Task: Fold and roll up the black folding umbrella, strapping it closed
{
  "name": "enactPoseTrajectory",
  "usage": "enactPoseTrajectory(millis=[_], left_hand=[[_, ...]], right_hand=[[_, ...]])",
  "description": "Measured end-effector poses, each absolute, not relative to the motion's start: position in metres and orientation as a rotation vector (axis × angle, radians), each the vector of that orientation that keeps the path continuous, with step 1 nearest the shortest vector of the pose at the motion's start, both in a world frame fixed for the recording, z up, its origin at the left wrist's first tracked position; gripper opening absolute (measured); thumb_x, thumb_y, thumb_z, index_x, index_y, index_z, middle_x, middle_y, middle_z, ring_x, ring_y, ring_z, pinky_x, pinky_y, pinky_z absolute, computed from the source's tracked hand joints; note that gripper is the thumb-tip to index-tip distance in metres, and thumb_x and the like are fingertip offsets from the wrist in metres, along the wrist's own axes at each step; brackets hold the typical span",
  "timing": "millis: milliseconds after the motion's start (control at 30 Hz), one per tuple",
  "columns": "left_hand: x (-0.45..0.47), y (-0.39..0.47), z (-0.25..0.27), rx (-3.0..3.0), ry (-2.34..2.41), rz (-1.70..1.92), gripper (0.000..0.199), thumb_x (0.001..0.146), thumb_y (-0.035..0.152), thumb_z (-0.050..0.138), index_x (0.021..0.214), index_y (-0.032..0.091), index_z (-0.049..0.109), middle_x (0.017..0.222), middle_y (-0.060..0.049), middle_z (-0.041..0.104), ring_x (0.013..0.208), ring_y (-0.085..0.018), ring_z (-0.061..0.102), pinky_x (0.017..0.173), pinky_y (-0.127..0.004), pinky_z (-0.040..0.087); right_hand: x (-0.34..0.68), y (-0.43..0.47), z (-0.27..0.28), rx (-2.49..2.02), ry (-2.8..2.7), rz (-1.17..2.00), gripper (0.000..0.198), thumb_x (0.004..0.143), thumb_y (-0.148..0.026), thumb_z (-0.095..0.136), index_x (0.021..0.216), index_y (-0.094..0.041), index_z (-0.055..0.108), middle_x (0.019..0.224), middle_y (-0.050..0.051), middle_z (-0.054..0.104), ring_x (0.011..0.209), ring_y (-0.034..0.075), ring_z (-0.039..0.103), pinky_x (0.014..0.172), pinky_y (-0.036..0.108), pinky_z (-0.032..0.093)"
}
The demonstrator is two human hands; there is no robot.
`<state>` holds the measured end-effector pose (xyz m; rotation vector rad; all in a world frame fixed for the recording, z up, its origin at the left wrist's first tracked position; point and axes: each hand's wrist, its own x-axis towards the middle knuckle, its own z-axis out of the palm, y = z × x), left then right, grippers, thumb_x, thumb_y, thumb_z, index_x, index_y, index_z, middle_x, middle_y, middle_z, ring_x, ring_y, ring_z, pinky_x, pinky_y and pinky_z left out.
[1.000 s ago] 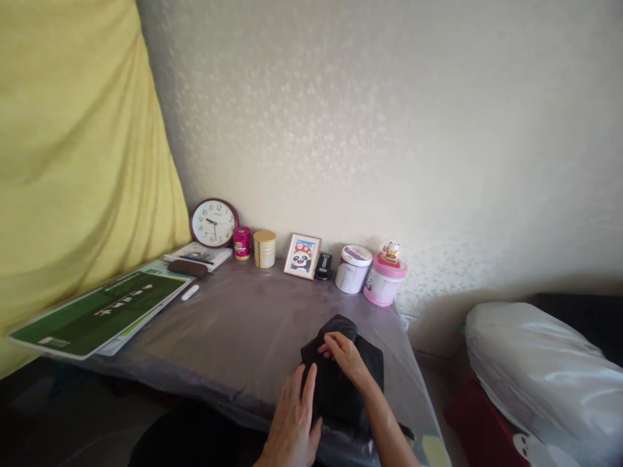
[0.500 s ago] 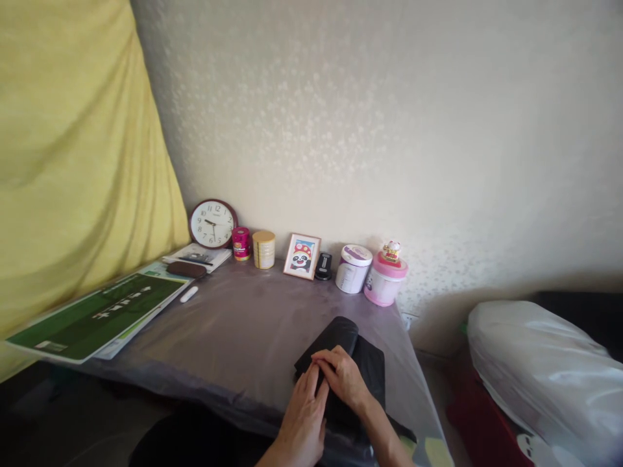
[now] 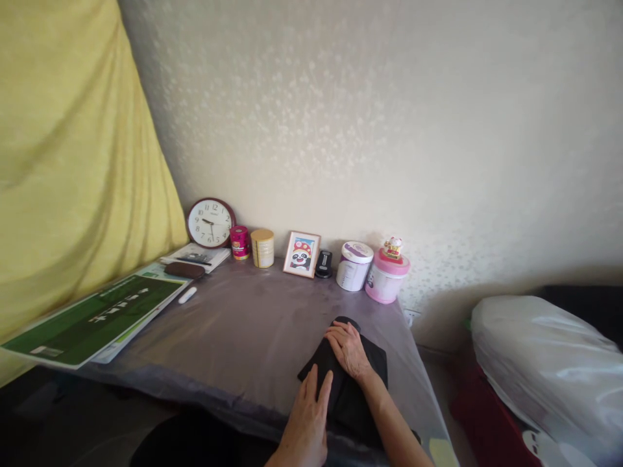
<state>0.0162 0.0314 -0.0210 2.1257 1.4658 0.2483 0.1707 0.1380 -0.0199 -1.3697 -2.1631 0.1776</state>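
Note:
A folded black sheet of thin, soft material (image 3: 374, 360) lies near the table's right front corner; whether it is cloth or plastic I cannot tell. My right hand (image 3: 348, 350) rests palm down over its far part, fingers laid across the surface near the far edge. On its near left part is my left hand (image 3: 311, 408), with fingers stretched out and the thumb apart. Neither hand has its fingers wrapped round anything. My forearms and hands hide much of the sheet's near part.
Along the wall stand a clock (image 3: 211, 222), a pink can (image 3: 239, 242), a yellow canister (image 3: 263, 248), a panda picture frame (image 3: 302, 255) and two tubs (image 3: 354, 267). Green board (image 3: 97, 318) lies left. A plastic-covered bundle (image 3: 540, 357) stands beyond the table's right edge.
My right hand has moved away from my left, up to the sheet's far part. The far flap that stuck up lies flatter under it. My left hand has shifted slightly nearer me.

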Motion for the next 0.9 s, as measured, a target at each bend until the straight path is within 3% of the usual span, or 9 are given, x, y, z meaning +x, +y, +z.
enactPoseTrajectory(millis=[100,267,533,633,767,900], left_hand=[[0.016,0.031,-0.020,2.121,1.488,0.236,0.090,0.059,-0.001,0.041,0.141,0.011,0.005,0.151,-0.010,0.006,0.138,-0.022,0.010,0.111,-0.034,0.018],[0.014,0.032,-0.023,2.088,1.467,0.294,0.087,0.062,0.002,0.040,0.141,0.011,0.006,0.151,-0.009,0.008,0.138,-0.021,0.011,0.111,-0.034,0.019],[0.013,0.032,-0.036,2.133,1.430,0.440,0.082,0.066,0.003,0.039,0.141,0.007,0.005,0.149,-0.014,0.014,0.137,-0.021,0.016,0.111,-0.035,0.022],[0.012,0.030,-0.036,2.128,1.433,0.454,0.082,0.067,0.003,0.040,0.141,0.008,0.004,0.150,-0.013,0.014,0.137,-0.021,0.016,0.111,-0.036,0.022],[0.012,0.031,-0.035,2.137,1.440,0.448,0.083,0.066,0.001,0.040,0.141,0.008,0.005,0.149,-0.014,0.014,0.137,-0.021,0.017,0.111,-0.033,0.022],[0.011,0.031,-0.033,2.161,1.434,0.431,0.086,0.063,-0.003,0.040,0.140,0.006,0.005,0.149,-0.016,0.015,0.136,-0.021,0.018,0.111,-0.031,0.021]], right_hand=[[0.176,0.156,-0.023,-1.468,-2.109,0.163,0.031,0.090,-0.027,0.038,0.089,-0.024,0.069,0.103,0.003,0.068,0.116,0.021,0.048,0.104,0.045,0.022],[0.185,0.179,-0.028,-1.578,-1.973,0.174,0.031,0.088,-0.026,0.037,0.091,-0.022,0.068,0.104,0.005,0.068,0.104,0.018,0.056,0.094,0.032,0.036],[0.249,0.139,-0.026,-1.916,-1.462,0.056,0.041,0.085,-0.036,0.031,0.099,-0.016,0.063,0.096,0.013,0.067,0.093,0.024,0.062,0.084,0.035,0.043],[0.270,0.105,-0.032,-1.925,-1.289,0.241,0.037,0.080,-0.042,0.040,0.089,-0.018,0.066,0.085,0.011,0.069,0.084,0.025,0.064,0.071,0.032,0.046],[0.266,0.075,-0.036,-1.926,-1.181,0.530,0.046,0.074,-0.054,0.041,0.089,-0.018,0.066,0.073,0.008,0.068,0.066,0.024,0.064,0.051,0.030,0.046],[0.253,0.067,-0.028,-1.892,-1.140,0.581,0.052,0.071,-0.059,0.044,0.090,-0.016,0.066,0.076,0.007,0.068,0.070,0.024,0.064,0.050,0.030,0.046]])
